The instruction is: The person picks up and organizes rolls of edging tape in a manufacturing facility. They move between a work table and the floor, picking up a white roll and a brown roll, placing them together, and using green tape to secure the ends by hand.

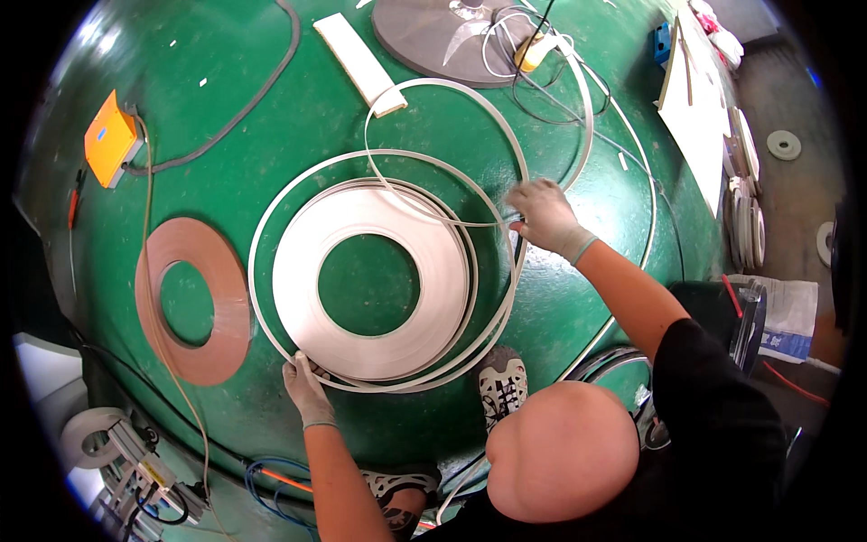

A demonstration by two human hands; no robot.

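A thick flat coil of white strip (298, 271) lies on the green floor, with a round opening in its middle. Looser turns of the same strip (258, 217) circle it, and larger loops rise toward the upper right. My left hand (307, 388), in a pale glove, is closed on the outer strip at the coil's near left edge. Away to the right, my gloved right hand (549, 217) is closed around the strip where several loops meet. Its fingertips are slightly blurred, and a small dark thing by them cannot be made out.
A brown coil (153, 298) lies left under a thin cable. Beyond are a yellow pedal-like box (110, 140), a narrow white board (352, 59) and a round grey base (415, 45). White panels (695, 108) and more coils stand right. My shoe (502, 388) is near the coil.
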